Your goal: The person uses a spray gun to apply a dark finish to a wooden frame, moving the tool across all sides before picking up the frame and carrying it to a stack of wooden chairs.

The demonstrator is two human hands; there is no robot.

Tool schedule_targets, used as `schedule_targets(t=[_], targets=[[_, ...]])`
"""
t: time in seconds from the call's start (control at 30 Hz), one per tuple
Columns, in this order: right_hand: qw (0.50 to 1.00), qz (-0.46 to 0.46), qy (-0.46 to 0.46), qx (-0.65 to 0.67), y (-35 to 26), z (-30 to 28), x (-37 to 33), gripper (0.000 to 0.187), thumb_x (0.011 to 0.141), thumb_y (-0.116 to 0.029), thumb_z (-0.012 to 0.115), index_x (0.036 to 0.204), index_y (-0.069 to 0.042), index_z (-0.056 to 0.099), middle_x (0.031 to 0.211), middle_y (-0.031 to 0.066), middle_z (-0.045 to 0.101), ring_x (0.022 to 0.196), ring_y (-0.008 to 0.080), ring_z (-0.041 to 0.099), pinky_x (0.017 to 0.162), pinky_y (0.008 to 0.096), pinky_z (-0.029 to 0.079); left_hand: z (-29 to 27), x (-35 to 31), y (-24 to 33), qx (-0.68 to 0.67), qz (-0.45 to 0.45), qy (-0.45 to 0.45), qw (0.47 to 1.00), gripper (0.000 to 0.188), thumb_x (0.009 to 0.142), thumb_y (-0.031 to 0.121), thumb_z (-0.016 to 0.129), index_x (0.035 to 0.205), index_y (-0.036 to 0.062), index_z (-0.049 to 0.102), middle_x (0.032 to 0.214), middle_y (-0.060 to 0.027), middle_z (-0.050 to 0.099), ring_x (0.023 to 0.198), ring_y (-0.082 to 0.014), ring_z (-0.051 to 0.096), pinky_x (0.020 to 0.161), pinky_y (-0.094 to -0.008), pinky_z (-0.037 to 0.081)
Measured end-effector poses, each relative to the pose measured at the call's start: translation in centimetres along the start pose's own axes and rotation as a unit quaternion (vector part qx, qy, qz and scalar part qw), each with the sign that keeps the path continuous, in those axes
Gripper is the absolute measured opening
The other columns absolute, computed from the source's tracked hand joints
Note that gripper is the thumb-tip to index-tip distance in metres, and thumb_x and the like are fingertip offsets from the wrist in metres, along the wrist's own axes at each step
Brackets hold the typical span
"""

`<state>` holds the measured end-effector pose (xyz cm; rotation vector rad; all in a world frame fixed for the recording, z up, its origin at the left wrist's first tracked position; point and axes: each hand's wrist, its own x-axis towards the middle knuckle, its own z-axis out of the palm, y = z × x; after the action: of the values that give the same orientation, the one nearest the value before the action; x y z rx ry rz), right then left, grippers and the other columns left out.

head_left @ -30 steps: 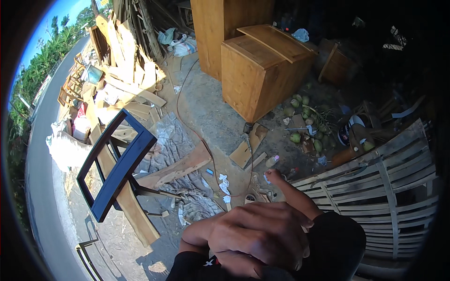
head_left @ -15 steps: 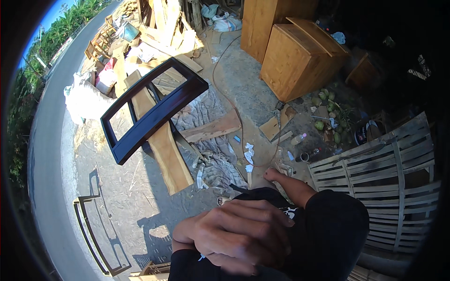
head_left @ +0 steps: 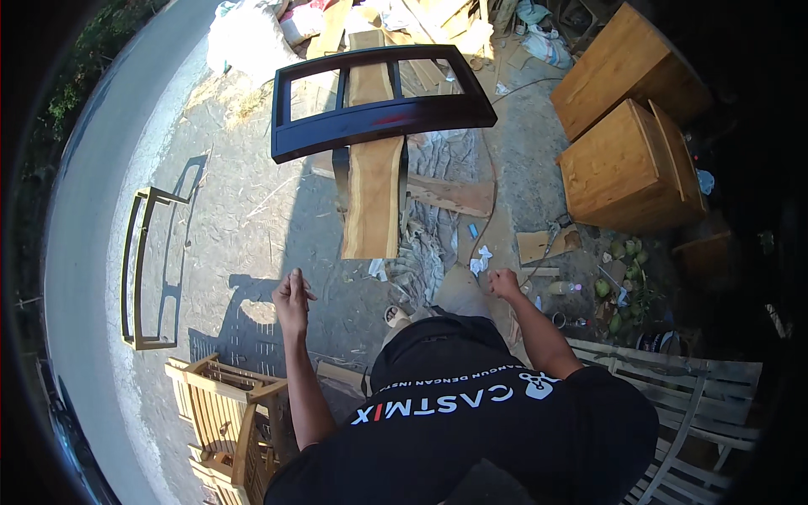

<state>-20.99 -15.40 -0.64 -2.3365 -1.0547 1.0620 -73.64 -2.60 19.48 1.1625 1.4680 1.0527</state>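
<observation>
My left hand (head_left: pixel 293 300) is raised in front of me at the left, fingers bunched together, with nothing visible in it. At the right, my right hand (head_left: pixel 505 284) is loosely closed above the ground near my knee, also with nothing showing in it. Neither hand touches anything. Ahead, a dark glossy wooden frame (head_left: pixel 387 119) with rectangular openings lies across a long light wooden plank (head_left: pixel 373 198) with natural edges. Dark supports show partly beneath the plank. The near end of the plank is between and beyond my hands.
Wooden cabinets (head_left: pixel 610 164) stand at the right, near green coconuts (head_left: pixel 624 286). A slatted bamboo bench (head_left: pixel 673 396) is at lower right, a slatted wooden chair (head_left: pixel 223 404) at lower left. A thin frame (head_left: pixel 135 269) stands by the road (head_left: pixel 84 252). A hose (head_left: pixel 495 185) crosses the ground.
My view has turned left, so the dark frame and plank sit more upright and farther up. My left hand has moved from close before my chest out to the left. My right hand stays low.
</observation>
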Motion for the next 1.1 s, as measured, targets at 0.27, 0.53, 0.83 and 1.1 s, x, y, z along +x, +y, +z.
schedule_targets(t=[0.27, 0.53, 0.83, 1.1], targets=[[0.996, 0.024, 0.006, -0.091, 4.8, -3.0, 0.8, 0.031, 0.095, -0.024, 0.066, 0.083, 0.003, 0.074, 0.068, 0.0115, 0.071, 0.061, 0.0168, 0.070, 0.057, 0.0343, 0.055, -2.4, -3.7, -13.5, -0.144, -0.142, 0.206, 0.958, 0.056, 0.108, 0.052, 0.045, 0.084, 0.0045, 0.061, 0.056, 0.0002, 0.046, 0.049, -0.0104, 0.048, 0.054, -0.0321, 0.053], [0.941, 0.096, 0.007, 0.325, 2.4, -14.1, 11.9, 0.035, 0.099, -0.005, 0.053, 0.132, 0.004, 0.061, 0.118, 0.0174, 0.071, 0.099, 0.0230, 0.073, 0.082, 0.0333, 0.059, -4.1, 7.6, -9.6, -0.151, -0.081, 0.256, 0.951, 0.056, 0.111, 0.047, 0.040, 0.115, -0.0033, 0.066, 0.096, -0.0168, 0.073, 0.088, -0.0213, 0.072, 0.084, -0.0331, 0.058], [0.946, -0.025, 0.080, 0.313, -21.9, -28.8, 35.8, 0.077, 0.105, -0.064, 0.039, 0.149, -0.001, 0.049, 0.143, 0.0189, 0.060, 0.132, 0.0271, 0.058, 0.112, 0.0404, 0.042, -3.9, 34.7, 3.7, -0.005, 0.003, 0.146, 0.989, 0.073, 0.110, 0.056, 0.030, 0.152, -0.0027, 0.043, 0.149, -0.0202, 0.054, 0.144, -0.0291, 0.047, 0.122, -0.0420, 0.031], [0.974, 0.028, -0.026, 0.223, -33.7, -25.8, 57.1, 0.110, 0.092, -0.087, 0.029, 0.155, 0.003, 0.038, 0.150, 0.0252, 0.052, 0.141, 0.0326, 0.049, 0.119, 0.0442, 0.032, -4.8, 53.8, -2.6, -0.010, -0.176, 0.044, 0.983, 0.097, 0.099, 0.077, 0.027, 0.160, 0.0021, 0.030, 0.164, -0.0194, 0.034, 0.156, -0.0302, 0.024, 0.128, -0.0457, 0.009]])
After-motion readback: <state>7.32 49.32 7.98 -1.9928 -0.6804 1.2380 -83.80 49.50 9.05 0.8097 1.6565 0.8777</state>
